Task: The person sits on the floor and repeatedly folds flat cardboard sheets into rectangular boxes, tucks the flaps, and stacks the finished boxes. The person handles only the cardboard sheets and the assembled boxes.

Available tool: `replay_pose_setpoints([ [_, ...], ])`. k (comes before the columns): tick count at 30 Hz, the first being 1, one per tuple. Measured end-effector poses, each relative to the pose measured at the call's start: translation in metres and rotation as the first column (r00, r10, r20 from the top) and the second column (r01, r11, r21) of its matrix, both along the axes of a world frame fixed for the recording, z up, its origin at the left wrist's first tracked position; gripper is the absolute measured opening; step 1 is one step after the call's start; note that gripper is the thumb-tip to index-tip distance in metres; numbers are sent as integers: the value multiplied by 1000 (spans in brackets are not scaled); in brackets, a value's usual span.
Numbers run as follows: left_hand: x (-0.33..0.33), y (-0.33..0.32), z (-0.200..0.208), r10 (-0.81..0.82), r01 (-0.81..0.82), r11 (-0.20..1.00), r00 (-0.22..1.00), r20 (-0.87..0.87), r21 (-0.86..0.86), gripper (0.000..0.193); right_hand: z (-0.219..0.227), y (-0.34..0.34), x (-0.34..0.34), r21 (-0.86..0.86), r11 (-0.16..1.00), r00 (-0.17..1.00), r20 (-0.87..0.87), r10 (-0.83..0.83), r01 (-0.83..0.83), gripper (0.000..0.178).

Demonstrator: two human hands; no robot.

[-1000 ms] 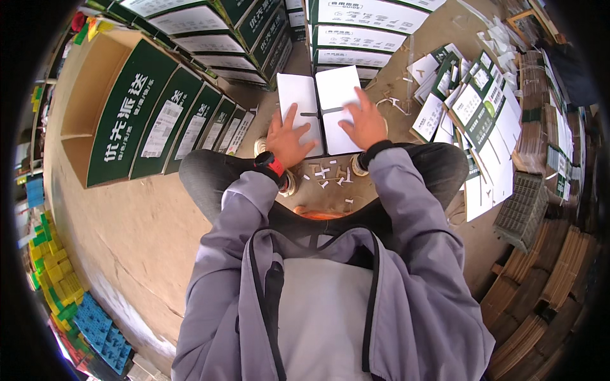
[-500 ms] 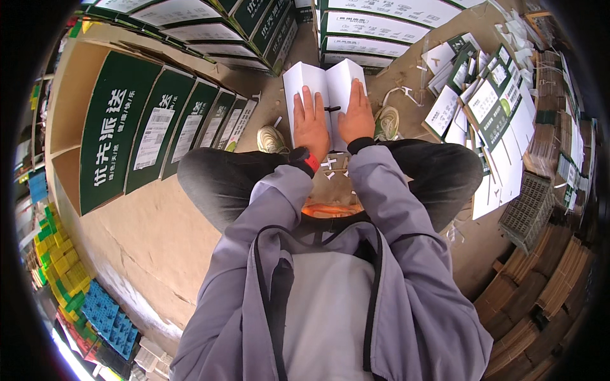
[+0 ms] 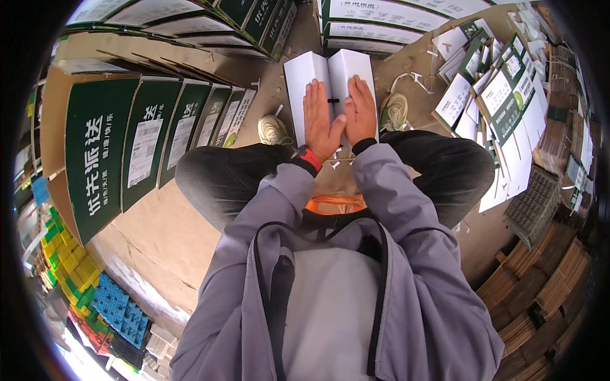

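**Two flat palms pin a white box to the floor**

At the far left, a row of green cartons [image 3: 146, 136] stands on edge, leaning one against the next like books, which keeps them upright and within reach of the seated person. Below them, coloured plastic crates [image 3: 95, 298] lie stacked near the picture's edge.

In the middle, the white box [image 3: 328, 95] lies on the cardboard-covered floor [image 3: 152, 241] between the person's two shoes, directly ahead of the knees. It appears to be two white panels meeting along a central seam, where a small dark mark shows.

The left hand [image 3: 319, 120] lies palm down on the left panel, its fingers [image 3: 313, 95] straight, together and gripping nothing. The right hand [image 3: 360, 113] mirrors it on the right panel, fingers likewise extended and flat, not curled around any edge. The thumbs nearly touch over the seam. Pressing from both sides this way seems meant to hold the panels down and level, so they cannot spring up.

Small white scraps [image 3: 337, 164] lie scattered near the wrists.

To the right, flat green-and-white sheets [image 3: 502, 95] fan out in overlapping piles, and further right stand bundles of brown cardboard [image 3: 540, 273].
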State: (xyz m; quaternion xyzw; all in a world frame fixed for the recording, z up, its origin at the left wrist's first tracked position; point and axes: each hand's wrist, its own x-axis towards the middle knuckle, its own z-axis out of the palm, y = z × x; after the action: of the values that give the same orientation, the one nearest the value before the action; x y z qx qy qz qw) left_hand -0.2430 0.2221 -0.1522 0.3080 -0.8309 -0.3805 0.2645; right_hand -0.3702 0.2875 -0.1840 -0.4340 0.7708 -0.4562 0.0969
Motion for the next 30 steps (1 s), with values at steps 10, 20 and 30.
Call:
replay_pose_setpoints([
  [10,17,-16,-50,150,-151,989,988,24,8,80,-39,15,-33,168,982,971,-234,-41,81,56],
  [20,101,19,36,771,-164,394,594,-229,904,57,69,80,3,35,965,101,993,-64,262,65],
  [30,119,20,62,504,70,255,842,-195,964,61,39,136,-20,-60,917,-35,996,80,395,59],
])
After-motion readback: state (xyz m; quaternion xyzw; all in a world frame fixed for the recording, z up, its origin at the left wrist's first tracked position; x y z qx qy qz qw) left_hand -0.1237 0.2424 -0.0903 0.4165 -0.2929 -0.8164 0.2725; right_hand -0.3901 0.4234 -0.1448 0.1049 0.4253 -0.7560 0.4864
